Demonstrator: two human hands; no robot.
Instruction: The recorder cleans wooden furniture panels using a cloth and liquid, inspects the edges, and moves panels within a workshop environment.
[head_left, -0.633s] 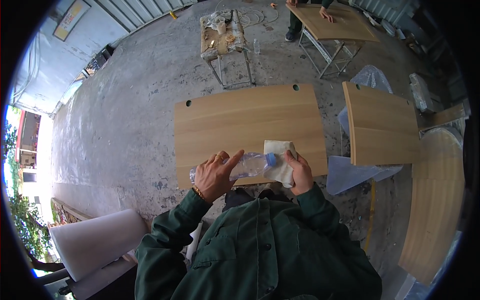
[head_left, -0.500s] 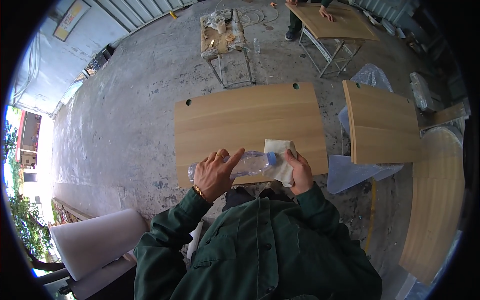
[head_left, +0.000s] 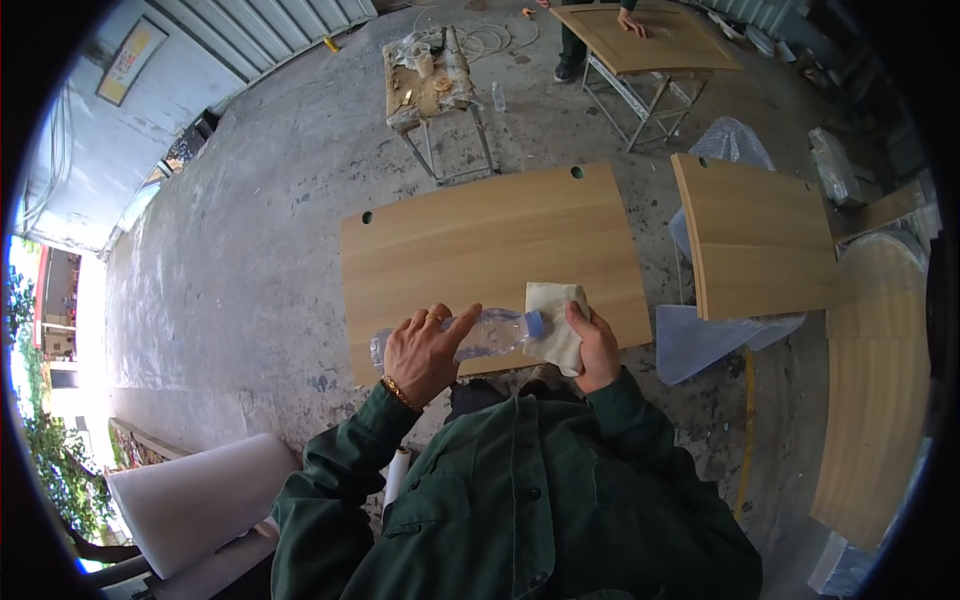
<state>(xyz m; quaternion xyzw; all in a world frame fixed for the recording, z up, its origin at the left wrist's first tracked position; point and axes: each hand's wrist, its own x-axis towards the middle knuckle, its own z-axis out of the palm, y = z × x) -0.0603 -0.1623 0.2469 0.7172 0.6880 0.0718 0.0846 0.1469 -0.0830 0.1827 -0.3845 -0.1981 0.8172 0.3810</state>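
Note:
My left hand (head_left: pixel 420 355) is wrapped round a clear plastic bottle (head_left: pixel 492 335), which lies nearly level with its blue cap (head_left: pixel 535 324) toward the right. The cap end meets a folded cream cloth (head_left: pixel 553 345). That cloth is gripped by my right hand (head_left: pixel 596 345), thumb on top and fingers hidden beneath it. Below both hands is a wide wood-grain panel (head_left: pixel 480 235) with two dark round holes near its far edge. Whether any liquid is leaving the bottle I cannot make out.
Another wood panel (head_left: pixel 760 240) stands to the right over bubble wrap (head_left: pixel 690 345). A cluttered stand (head_left: pixel 430 85) is ahead. At the far right, a person's hand (head_left: pixel 631 24) rests on a panel on a trestle (head_left: pixel 650 45). A big white roll (head_left: pixel 205 490) lies at lower left.
The view has shifted slightly, so the surroundings sit a little further left. Both hands keep their holds on the bottle and the cloth, with the cap still against the cloth.

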